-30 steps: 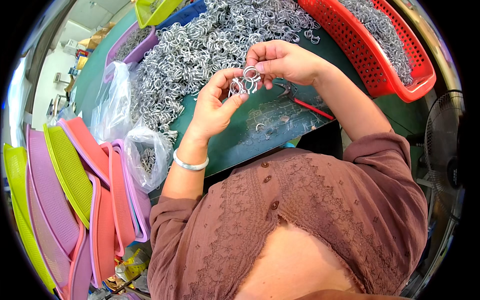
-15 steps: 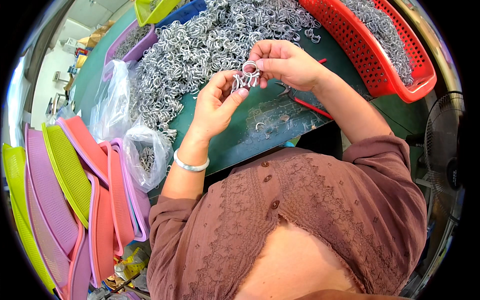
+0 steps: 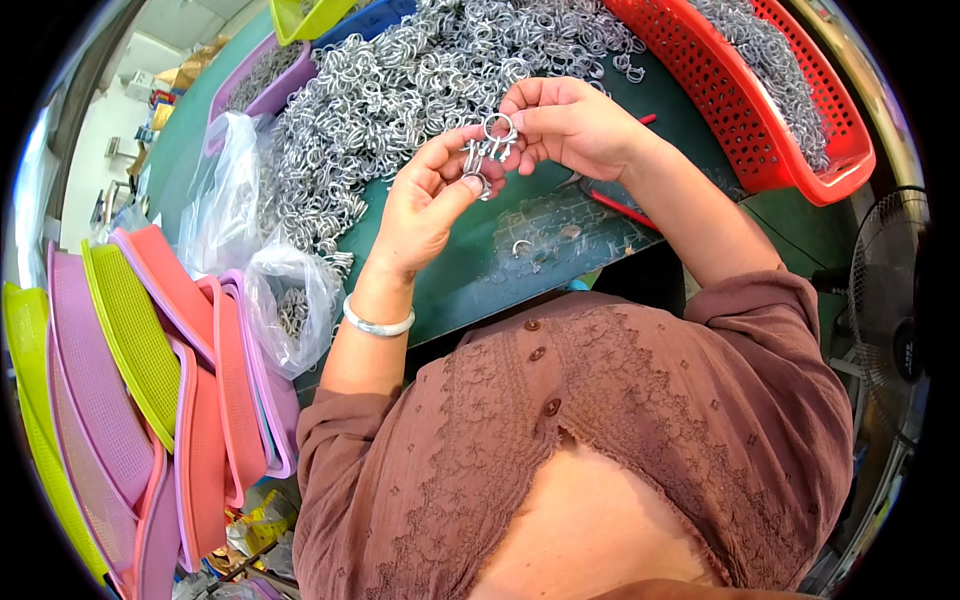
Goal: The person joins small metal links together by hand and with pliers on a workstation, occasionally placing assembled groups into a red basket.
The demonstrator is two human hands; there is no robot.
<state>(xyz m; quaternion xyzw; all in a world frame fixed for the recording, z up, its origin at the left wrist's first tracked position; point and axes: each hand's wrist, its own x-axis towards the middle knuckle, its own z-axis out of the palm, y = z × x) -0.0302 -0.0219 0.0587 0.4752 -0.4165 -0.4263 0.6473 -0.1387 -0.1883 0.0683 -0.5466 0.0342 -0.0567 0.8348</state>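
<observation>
Between my two hands, above the near side of a big heap of metal rings (image 3: 390, 90), is a small bunch of silvery metal rings (image 3: 478, 160). My left hand (image 3: 430, 200) pinches the lower rings between thumb and fingers. At the upper end of the bunch, my right hand (image 3: 570, 125) grips a larger round ring (image 3: 499, 127) with thumb and forefinger. The fingers of both hands nearly meet. Red-handled pliers (image 3: 622, 207) lie on the green table (image 3: 450, 280) beneath my right forearm, partly hidden. One loose ring piece (image 3: 521, 247) rests near the table's front edge.
A red perforated basket (image 3: 720, 110) with metal pieces stands at the right. Purple (image 3: 285, 95) and lime baskets (image 3: 305, 22) sit at the back left. Clear plastic bags (image 3: 290, 310) and stacked colourful baskets (image 3: 130, 370) crowd the left. A fan (image 3: 890, 310) stands far right.
The bunch of rings has turned and spread slightly in my fingers, with one ring now hanging lower by my left thumb. Both hands stay in nearly the same place.
</observation>
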